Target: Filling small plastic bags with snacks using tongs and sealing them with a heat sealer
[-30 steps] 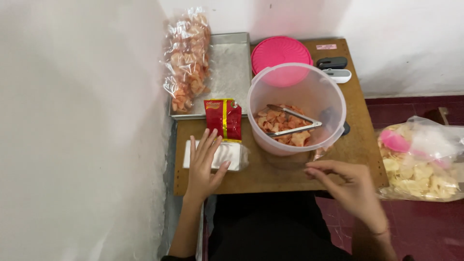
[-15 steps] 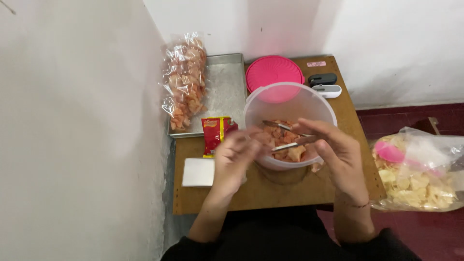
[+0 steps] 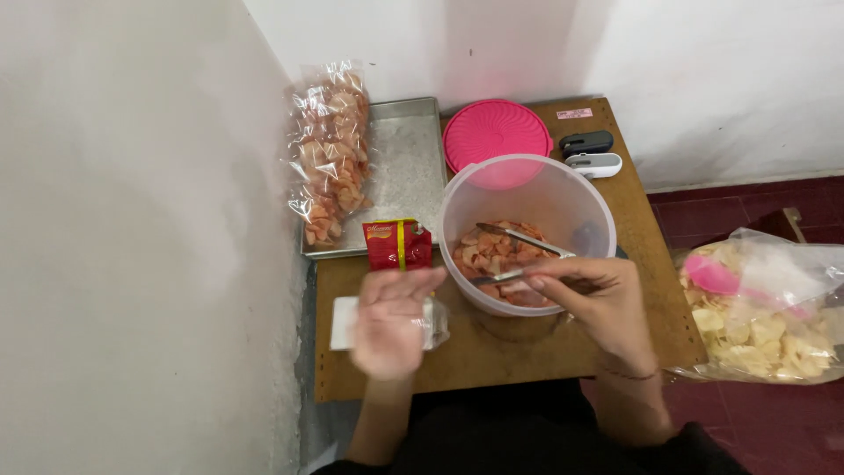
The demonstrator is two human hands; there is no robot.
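Note:
My right hand grips the handles of metal tongs. The tongs reach into a clear round plastic tub partly filled with orange crackers. My left hand is blurred with motion. It hovers palm down over a flat stack of clear plastic bags at the table's front left. Whether it grips a bag is unclear. A small red packet stands just beyond its fingertips.
On the small wooden table a metal tray holds a long bag of orange crackers. A pink lid and two small devices lie behind the tub. A large bag of pale crackers sits on the floor at right. Walls close in at the left and back.
My left hand dropped from above the tub back to the stack of bags. My right hand closed on the tongs in the tub.

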